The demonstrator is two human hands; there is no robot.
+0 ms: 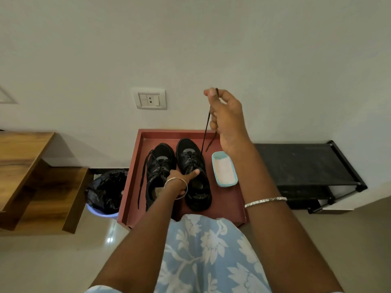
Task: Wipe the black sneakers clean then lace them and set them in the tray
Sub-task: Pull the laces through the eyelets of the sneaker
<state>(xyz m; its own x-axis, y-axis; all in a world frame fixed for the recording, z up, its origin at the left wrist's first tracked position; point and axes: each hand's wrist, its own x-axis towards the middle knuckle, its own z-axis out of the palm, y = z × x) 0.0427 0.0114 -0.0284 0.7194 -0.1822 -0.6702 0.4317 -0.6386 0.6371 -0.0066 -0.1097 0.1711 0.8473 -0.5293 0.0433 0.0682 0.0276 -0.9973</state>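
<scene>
Both sneakers inside tray [135,166]. Left sneaker [160,163]: lace ends trailing loose. Left hand [179,177] steadies right sneaker [188,149], thumb on tongue; fingers hidden, grip unclear. Right hand [228,123], above tray's far rim, pinches lace [207,125] taut. Lacing midway; tying remains.

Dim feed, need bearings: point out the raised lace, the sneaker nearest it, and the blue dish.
raised lace [206,127]: head view, mid-strand.
sneaker [187,148]: head view, toe cap.
blue dish [226,184]: head view, near rim.
</scene>
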